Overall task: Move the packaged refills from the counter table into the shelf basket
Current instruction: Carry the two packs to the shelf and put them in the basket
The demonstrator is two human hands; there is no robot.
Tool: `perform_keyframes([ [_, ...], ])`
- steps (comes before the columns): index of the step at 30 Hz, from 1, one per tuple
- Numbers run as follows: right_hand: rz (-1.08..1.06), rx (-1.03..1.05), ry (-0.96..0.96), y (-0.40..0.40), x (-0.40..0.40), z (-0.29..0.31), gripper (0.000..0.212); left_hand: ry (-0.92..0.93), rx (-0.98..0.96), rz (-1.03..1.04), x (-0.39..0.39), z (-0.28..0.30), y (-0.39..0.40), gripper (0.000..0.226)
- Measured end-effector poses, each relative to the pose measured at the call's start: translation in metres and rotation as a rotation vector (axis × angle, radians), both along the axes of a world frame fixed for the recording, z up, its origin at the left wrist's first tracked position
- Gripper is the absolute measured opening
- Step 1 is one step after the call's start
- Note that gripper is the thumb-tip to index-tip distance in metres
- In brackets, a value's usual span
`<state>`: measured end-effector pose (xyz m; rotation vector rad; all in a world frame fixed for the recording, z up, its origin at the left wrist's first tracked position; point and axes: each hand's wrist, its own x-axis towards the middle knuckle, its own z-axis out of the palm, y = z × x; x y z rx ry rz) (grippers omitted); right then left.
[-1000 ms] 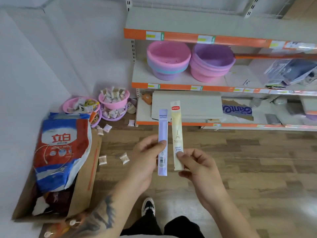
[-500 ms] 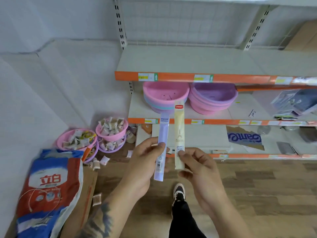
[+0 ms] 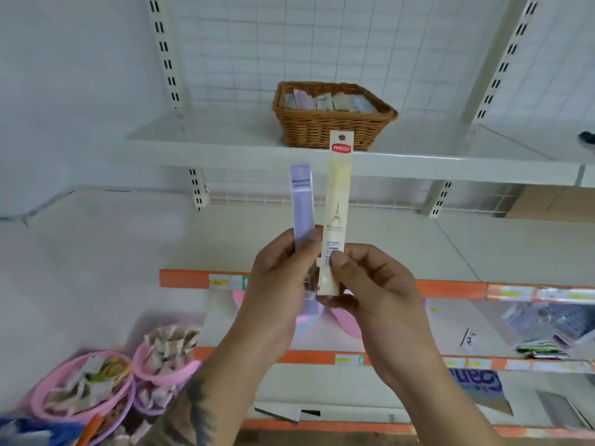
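Mid-task: two packaged refills in transit at frame centre, not yet dropped. Purple refill [image 3: 302,201] pinched in left hand [image 3: 280,284]; cream refill [image 3: 336,201] pinched in right hand [image 3: 373,284]. One wicker basket [image 3: 331,127] upper centre on shelf, already holding several packs, count unclear.

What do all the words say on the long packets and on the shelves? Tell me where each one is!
"bitoon", roughly: top of the purple packet, held by the left hand; blurred, so unsure.
Red label on the cream packet, held by the right hand: unreadable.
Small print and barcodes on both packets: too small.
Blue letters on the cardboard, upside down: unreadable.
Shelf price tags: blurred.
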<state>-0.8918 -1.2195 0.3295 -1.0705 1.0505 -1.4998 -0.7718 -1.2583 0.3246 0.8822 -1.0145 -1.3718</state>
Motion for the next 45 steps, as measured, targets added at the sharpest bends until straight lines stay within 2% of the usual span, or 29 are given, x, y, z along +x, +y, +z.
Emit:
perform_keyframes([
  [9, -0.027, -0.164, 0.041, -0.078, -0.003, 0.052, 0.004, 0.1, -0.118, 0.055, -0.013, 0.05, -0.06, 0.023],
  [15, -0.07, -0.27, 0.077, -0.106, 0.011, 0.084, 0.005, 0.053, -0.248, 0.02, 0.003, 0.078, -0.1, 0.028],
  [18, -0.108, -0.326, 0.11, -0.116, 0.015, 0.102, 0.009, 0.041, -0.322, -0.015, 0.01, 0.093, -0.117, 0.031],
  [22, -0.094, -0.386, 0.228, -0.123, 0.014, 0.12, 0.024, 0.016, -0.377, -0.015, 0.013, 0.109, -0.131, 0.025],
  [26, -0.086, -0.35, 0.354, -0.128, 0.007, 0.132, 0.038, -0.025, -0.381, 0.02, 0.014, 0.116, -0.144, 0.02],
  [30, -0.044, -0.309, 0.485, -0.137, -0.002, 0.147, 0.029, -0.085, -0.328, 0.037, 0.014, 0.125, -0.154, 0.017],
  [32, -0.095, -0.336, 0.589, -0.146, -0.007, 0.152, 0.023, -0.097, -0.307, 0.036, 0.014, 0.129, -0.158, 0.016],
  [36, -0.239, -0.329, 0.653, -0.179, -0.017, 0.163, 0.02, -0.052, -0.261, 0.083, 0.017, 0.135, -0.165, 0.024],
  [39, -0.277, -0.217, 0.721, -0.211, -0.022, 0.173, 0.02, -0.015, -0.219, 0.094, 0.023, 0.131, -0.165, 0.021],
  [45, -0.263, -0.03, 1.081, -0.257, -0.013, 0.177, 0.015, -0.027, -0.15, 0.076, 0.038, 0.116, -0.161, 0.024],
])
